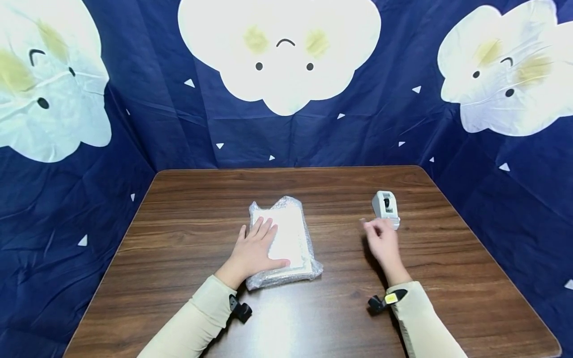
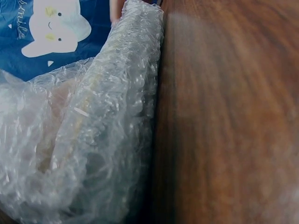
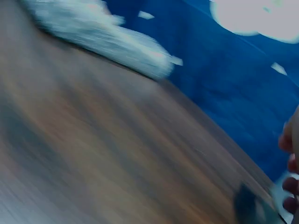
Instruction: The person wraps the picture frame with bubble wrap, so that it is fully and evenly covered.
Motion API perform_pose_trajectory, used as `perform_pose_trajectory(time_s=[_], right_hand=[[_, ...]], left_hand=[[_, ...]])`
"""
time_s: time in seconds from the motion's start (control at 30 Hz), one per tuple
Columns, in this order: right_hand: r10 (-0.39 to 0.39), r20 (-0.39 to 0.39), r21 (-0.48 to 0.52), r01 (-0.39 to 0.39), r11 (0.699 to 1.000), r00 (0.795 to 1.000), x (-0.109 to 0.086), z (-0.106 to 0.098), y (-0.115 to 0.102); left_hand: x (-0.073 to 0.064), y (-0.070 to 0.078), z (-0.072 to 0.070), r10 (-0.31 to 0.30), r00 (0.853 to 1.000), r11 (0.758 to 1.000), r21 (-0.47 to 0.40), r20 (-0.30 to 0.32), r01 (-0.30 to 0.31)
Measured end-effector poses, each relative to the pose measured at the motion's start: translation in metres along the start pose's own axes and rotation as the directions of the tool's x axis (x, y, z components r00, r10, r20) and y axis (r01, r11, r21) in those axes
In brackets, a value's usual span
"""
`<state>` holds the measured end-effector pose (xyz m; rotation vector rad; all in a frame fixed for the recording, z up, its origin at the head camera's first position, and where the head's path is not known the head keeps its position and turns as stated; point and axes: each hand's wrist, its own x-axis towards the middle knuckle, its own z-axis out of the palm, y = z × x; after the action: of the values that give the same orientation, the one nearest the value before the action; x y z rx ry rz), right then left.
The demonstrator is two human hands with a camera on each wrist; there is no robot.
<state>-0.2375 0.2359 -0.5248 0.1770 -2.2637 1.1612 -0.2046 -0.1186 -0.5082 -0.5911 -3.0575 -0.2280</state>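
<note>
A flat white rectangular object [image 1: 293, 233] lies in clear bubble wrap [image 1: 315, 269] at the middle of the table. My left hand [image 1: 255, 251] rests on its left part, with fingers spread and thumb reaching across the lower part. The left wrist view shows the crinkled side of the bubble wrap [image 2: 117, 107] up close. Off to the right, my right hand [image 1: 384, 244] pinches what looks like a small clear piece of tape [image 1: 363, 221], blurred at the fingertips. Just beyond that hand stands a white tape dispenser [image 1: 379, 201]. In the right wrist view, curled fingers [image 3: 290, 184] show at the right edge.
The brown wood-grain table [image 1: 192, 199] has rounded corners. Dark blue cloth [image 1: 313, 139] with white clouds hangs along its back and sides. Black wrist cameras are strapped over both sleeves.
</note>
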Motion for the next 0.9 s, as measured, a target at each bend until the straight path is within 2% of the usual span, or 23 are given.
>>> perform_pose_trajectory(time_s=[0.07,0.17,0.3,0.43,0.6,0.7,0.8,0.9], right_hand=[[-0.097,0.091,0.102,0.088,0.991,0.991,-0.001,0.017,-0.01],[-0.191,0.212,0.222,0.143,0.965,0.958,-0.002,0.038,-0.028],[-0.286,0.332,0.333,0.172,0.927,0.899,-0.001,0.054,-0.059],[-0.371,0.413,0.408,0.196,0.892,0.832,-0.001,0.064,-0.083],[-0.456,0.477,0.398,0.278,0.874,0.751,0.001,0.088,-0.082],[-0.472,0.525,0.349,0.327,0.878,0.708,0.001,0.101,-0.079],[-0.459,0.575,0.295,0.352,0.888,0.677,0.002,0.108,-0.081],[-0.432,0.618,0.237,0.367,0.899,0.657,0.004,0.112,-0.086]], left_hand=[[0.0,0.0,-0.001,-0.005,1.0,1.0,0.003,0.005,0.005],[0.0,0.001,-0.002,-0.002,1.0,1.0,-0.008,0.001,0.002],[-0.001,0.002,-0.003,0.0,1.0,1.0,-0.008,-0.001,0.0],[-0.001,0.002,-0.003,-0.005,1.0,1.0,0.007,0.0,0.005],[0.0,0.002,-0.002,-0.001,1.0,1.0,0.007,-0.013,0.002],[0.0,0.002,-0.002,0.003,1.0,1.0,0.007,-0.016,-0.002],[0.0,0.003,-0.002,0.005,1.0,1.0,0.002,-0.017,-0.005],[-0.001,0.004,-0.004,0.001,1.0,1.0,0.0,-0.014,-0.001]])
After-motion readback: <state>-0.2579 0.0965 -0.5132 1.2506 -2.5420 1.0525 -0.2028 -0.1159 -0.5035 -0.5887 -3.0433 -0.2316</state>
